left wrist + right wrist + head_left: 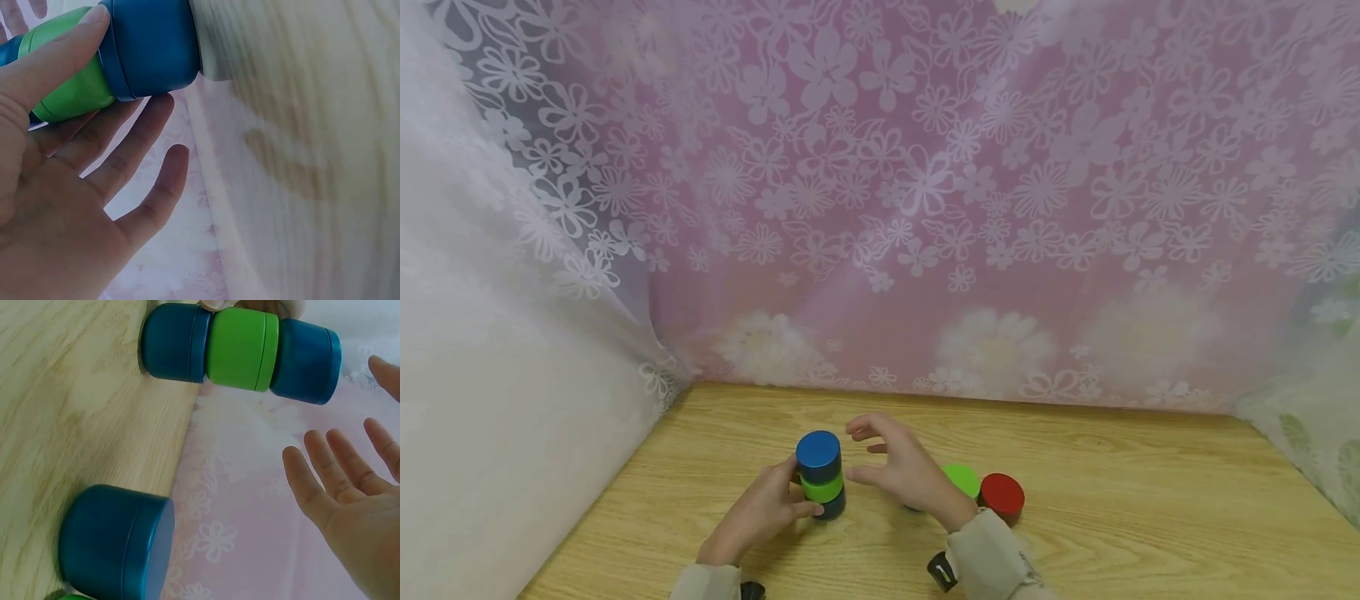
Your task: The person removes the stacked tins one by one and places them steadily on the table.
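Three small round lidded tins stand stacked on the table: a lower blue tin, a green tin and an upper blue tin. My left hand holds the stack low down from the left. Its thumb lies across the green tin to the lower blue lid in the left wrist view, with other fingers behind. My right hand is just right of the stack, fingers spread and holding nothing. In the right wrist view a gap separates its fingertips from the upper blue tin.
Beyond the right wrist, a green tin and a red tin stand side by side. Another blue tin stands by them, mostly hidden by the right hand in the head view. Flowered curtains enclose the wooden table.
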